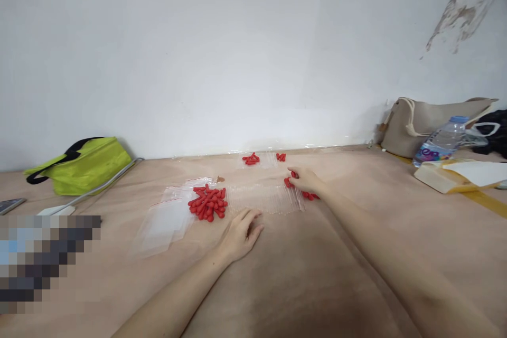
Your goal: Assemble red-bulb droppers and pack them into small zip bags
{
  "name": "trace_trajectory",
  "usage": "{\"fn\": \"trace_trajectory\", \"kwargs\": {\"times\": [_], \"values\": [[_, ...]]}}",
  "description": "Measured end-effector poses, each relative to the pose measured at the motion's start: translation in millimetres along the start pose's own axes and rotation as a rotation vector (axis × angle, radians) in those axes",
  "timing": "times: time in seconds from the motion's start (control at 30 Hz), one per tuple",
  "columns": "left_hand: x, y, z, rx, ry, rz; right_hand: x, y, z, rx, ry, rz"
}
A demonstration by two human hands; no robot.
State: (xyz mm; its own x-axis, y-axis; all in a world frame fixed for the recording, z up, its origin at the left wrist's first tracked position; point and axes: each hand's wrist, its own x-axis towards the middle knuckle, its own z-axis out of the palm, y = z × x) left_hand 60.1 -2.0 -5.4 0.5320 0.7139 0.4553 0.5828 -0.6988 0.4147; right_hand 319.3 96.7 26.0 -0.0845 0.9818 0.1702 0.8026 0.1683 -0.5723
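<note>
My left hand [241, 233] rests palm down at the near edge of a row of thin clear tubes [259, 198], its fingers apart and holding nothing. Left of the row lies a heap of red rubber dropper bulbs [208, 203], partly over clear zip bags [166, 222]. Beyond the row's right end, my right hand [308, 179] has its fingers curled at a red dropper bulb [293, 174]. More red bulbs [310, 196] lie beneath and beside this hand, which hides some of them.
Near the wall lie a bag with red bulbs [251, 159] and a few more bulbs [281, 157]. A lime-green bag [89, 163] stands at left. To the right are a beige handbag [423, 121], a water bottle [441, 142] and an opened envelope [439, 178]. Brown paper covers the table.
</note>
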Motion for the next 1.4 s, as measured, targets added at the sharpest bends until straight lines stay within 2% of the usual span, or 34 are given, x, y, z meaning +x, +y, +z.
{"fn": "trace_trajectory", "kwargs": {"times": [0.17,0.37,0.47,0.57,0.7,0.77,0.93,1.07,1.17,1.23,1.4], "values": [[-0.7,-1.3,1.1,-0.008,0.000,0.012,1.5,4.4,2.9,-0.058,-0.005,0.035],[-0.5,-2.1,1.6,-0.007,-0.018,0.016,-20.0,26.0,-10.2,-0.049,0.155,0.133],[0.3,-1.2,1.7,0.010,-0.028,0.019,-38.4,45.3,-19.2,0.034,0.067,0.153],[0.4,2.0,1.6,0.056,-0.033,0.037,-52.4,63.2,-25.4,0.137,-0.019,0.098],[0.6,7.0,-1.2,0.237,-0.068,0.170,-56.1,79.7,-26.3,0.237,-0.024,0.098],[4.3,6.0,-4.1,0.351,-0.049,0.180,-54.7,83.8,-24.9,0.266,-0.031,0.110],[35.6,-7.8,-9.8,0.461,0.089,-0.094,-54.5,82.9,-24.0,0.294,-0.076,0.120],[69.5,-11.1,-2.6,0.490,0.054,-0.334,-56.4,78.5,-23.4,0.341,0.032,0.157],[86.5,-6.3,9.0,0.505,0.019,-0.401,-56.6,78.0,-18.9,0.401,0.202,0.205],[93.3,-3.1,16.2,0.522,0.008,-0.428,-56.2,79.7,-14.8,0.421,0.268,0.218],[103.8,-1.7,25.6,0.552,-0.037,-0.513,-55.1,86.0,-8.0,0.398,0.276,0.196]]}}
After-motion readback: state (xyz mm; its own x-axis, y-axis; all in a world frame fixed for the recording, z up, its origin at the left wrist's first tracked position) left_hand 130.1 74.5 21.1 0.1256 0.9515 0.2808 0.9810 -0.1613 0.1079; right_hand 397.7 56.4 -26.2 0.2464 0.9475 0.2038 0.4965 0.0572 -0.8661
